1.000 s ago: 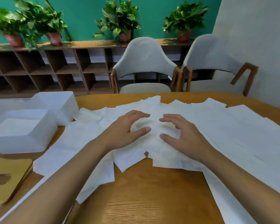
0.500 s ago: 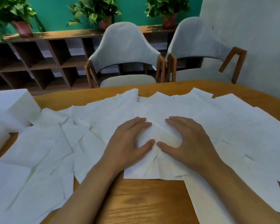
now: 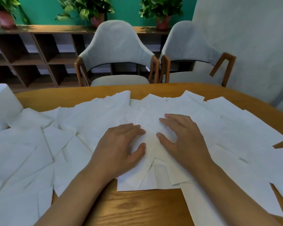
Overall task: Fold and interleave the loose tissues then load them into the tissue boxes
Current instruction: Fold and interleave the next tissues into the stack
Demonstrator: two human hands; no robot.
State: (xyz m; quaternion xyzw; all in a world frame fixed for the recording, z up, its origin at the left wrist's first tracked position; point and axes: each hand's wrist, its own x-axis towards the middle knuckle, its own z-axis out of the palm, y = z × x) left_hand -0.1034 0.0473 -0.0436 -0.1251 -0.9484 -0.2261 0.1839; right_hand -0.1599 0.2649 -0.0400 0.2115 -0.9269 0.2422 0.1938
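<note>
Several loose white tissues lie spread and overlapping across the wooden table. My left hand lies flat on the tissues at the centre, fingers stretched forward and thumb out to the right. My right hand presses on the same heap just to the right, fingers slightly arched and pointing left. Between the two hands a folded tissue shows. A white tissue box stands at the far left edge, partly cut off.
Two grey chairs with wooden arms stand behind the table. A dark wooden shelf unit with potted plants lines the green wall. Bare wood shows at the table's near edge and along the far rim.
Both hands dropped from hovering with curled fingers to lying on the tissues, and the right hand has slid a little forward. The view swung right, so the left boxes mostly left the frame.
</note>
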